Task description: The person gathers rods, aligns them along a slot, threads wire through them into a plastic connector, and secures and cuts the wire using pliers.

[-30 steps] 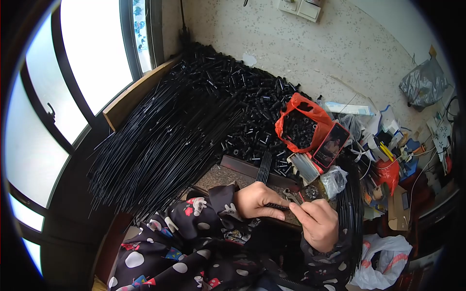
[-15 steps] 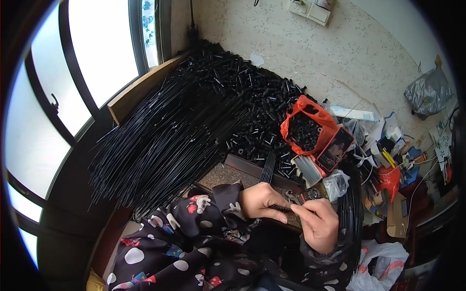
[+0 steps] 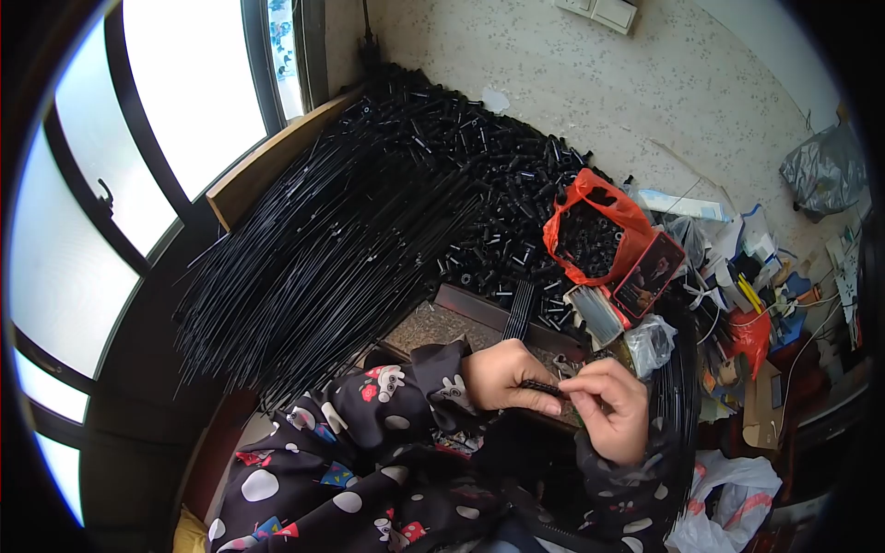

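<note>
My left hand (image 3: 505, 376) is wrapped round a small bundle of thin black rods (image 3: 520, 310), its thumb lying along them. The rods stick out above the fist toward the pile, and their dark ends show between thumb and forefinger. Close beside those ends, my right hand (image 3: 612, 411) has thumb and forefinger pinched together. Whatever is in that pinch is too small or hidden to make out. Beneath both hands is a speckled brown work surface (image 3: 433, 330) with a dark metal bar (image 3: 466, 307) across it.
Many long black rods (image 3: 304, 267) lie to the left, beside a heap of short black tubular parts (image 3: 479, 157). A red bag (image 3: 636, 241) of small black parts, a phone (image 3: 648, 275) showing a picture, and a clear plastic bag (image 3: 651, 346) stand at right. Windows line the left.
The view has shifted slightly, so the surroundings sit a little further right. My right fingertips have moved slightly off the rod ends, which show more now. My left hand keeps its grip.
</note>
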Action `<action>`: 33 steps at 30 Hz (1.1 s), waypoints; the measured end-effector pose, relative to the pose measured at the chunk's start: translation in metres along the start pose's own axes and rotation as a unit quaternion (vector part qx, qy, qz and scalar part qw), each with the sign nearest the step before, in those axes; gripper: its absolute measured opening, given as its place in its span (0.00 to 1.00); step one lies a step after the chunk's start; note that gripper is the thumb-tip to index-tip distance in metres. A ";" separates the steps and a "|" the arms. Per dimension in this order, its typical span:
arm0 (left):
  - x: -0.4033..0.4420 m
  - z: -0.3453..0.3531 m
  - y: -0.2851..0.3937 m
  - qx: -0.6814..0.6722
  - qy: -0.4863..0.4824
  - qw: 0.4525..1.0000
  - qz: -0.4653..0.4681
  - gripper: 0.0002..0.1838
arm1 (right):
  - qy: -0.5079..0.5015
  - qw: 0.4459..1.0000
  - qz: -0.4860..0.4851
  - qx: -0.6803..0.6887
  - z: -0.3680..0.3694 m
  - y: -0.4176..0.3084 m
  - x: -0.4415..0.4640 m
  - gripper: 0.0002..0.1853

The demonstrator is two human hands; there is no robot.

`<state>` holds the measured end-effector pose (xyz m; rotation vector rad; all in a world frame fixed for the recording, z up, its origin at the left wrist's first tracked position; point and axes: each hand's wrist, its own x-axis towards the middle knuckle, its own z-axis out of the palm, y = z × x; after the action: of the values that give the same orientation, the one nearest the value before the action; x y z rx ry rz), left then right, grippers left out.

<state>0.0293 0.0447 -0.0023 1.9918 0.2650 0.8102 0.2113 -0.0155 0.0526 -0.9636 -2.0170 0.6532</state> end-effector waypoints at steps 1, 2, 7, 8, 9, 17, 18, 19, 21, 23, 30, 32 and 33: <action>0.001 -0.001 0.002 0.005 0.002 1.000 0.004 0.17 | 0.023 0.999 -0.017 -0.034 0.003 -0.004 0.000 0.14; 0.002 -0.001 0.003 0.008 0.004 1.000 0.006 0.17 | 0.046 0.996 -0.033 -0.066 0.007 -0.008 0.000 0.13; 0.002 -0.001 -0.003 0.026 -0.028 0.999 -0.008 0.13 | 0.001 0.951 -0.191 -0.242 0.000 -0.006 0.006 0.17; 0.002 -0.001 -0.003 0.024 -0.031 0.999 -0.008 0.13 | 0.003 0.952 -0.187 -0.243 -0.002 -0.004 0.007 0.17; 0.002 -0.001 -0.002 0.021 -0.035 0.999 -0.012 0.13 | -0.010 0.958 -0.186 -0.218 -0.004 -0.003 0.008 0.17; -0.001 -0.001 0.001 0.026 -0.028 0.999 -0.016 0.15 | 0.016 0.988 -0.057 -0.143 0.006 -0.011 0.007 0.19; -0.003 -0.001 0.000 0.016 -0.031 0.999 -0.016 0.15 | 0.021 0.992 -0.035 -0.121 0.004 -0.011 0.006 0.18; -0.004 -0.001 -0.002 0.005 -0.033 0.999 -0.017 0.16 | 0.026 0.995 -0.013 -0.098 0.003 -0.011 0.004 0.18; -0.004 0.000 -0.005 0.003 -0.035 0.999 -0.012 0.16 | 0.043 0.995 0.018 -0.088 0.006 -0.010 -0.003 0.17; -0.003 -0.002 -0.008 0.006 -0.038 0.999 0.001 0.18 | 0.078 0.992 0.072 -0.067 0.007 -0.010 -0.006 0.15; -0.001 -0.001 -0.008 0.018 -0.040 0.999 0.016 0.18 | 0.031 0.986 -0.055 -0.155 -0.004 -0.007 -0.003 0.12; -0.001 -0.001 -0.007 0.023 -0.041 0.999 0.018 0.18 | 0.020 0.983 -0.084 -0.165 -0.005 -0.007 0.000 0.11; -0.001 -0.001 -0.007 0.033 -0.036 0.999 0.016 0.18 | 0.023 0.982 -0.091 -0.166 -0.004 -0.008 0.002 0.11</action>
<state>0.0288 0.0484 -0.0080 2.0866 0.2209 0.7561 0.2110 -0.0182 0.0613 -0.9560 -2.1832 0.1946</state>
